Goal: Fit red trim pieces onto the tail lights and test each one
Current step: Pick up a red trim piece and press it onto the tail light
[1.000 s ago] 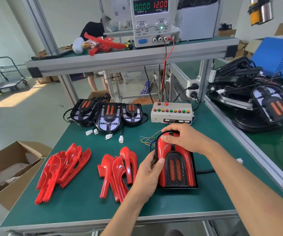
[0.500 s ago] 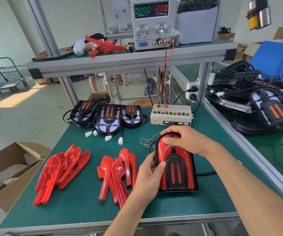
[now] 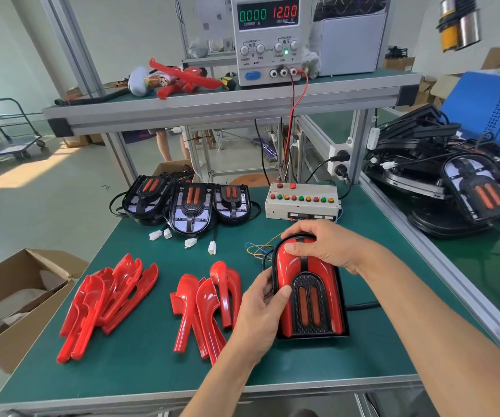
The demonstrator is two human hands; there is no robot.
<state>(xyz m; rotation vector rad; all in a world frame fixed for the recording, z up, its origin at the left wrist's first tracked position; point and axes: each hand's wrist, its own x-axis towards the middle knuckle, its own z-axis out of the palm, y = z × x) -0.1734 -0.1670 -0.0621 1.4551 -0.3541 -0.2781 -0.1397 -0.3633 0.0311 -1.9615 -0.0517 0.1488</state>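
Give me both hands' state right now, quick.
Left hand: grips the tail light's left edge, thumb on the red trim.
Right hand: curled over its top end, pressing down.

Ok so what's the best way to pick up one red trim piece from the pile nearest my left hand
Probably take the rightmost trim piece by its narrow lower stem, coming from above on the side facing the left hand. It stands on edge atop the pile, so the stem offers two exposed faces for a pinch grip.
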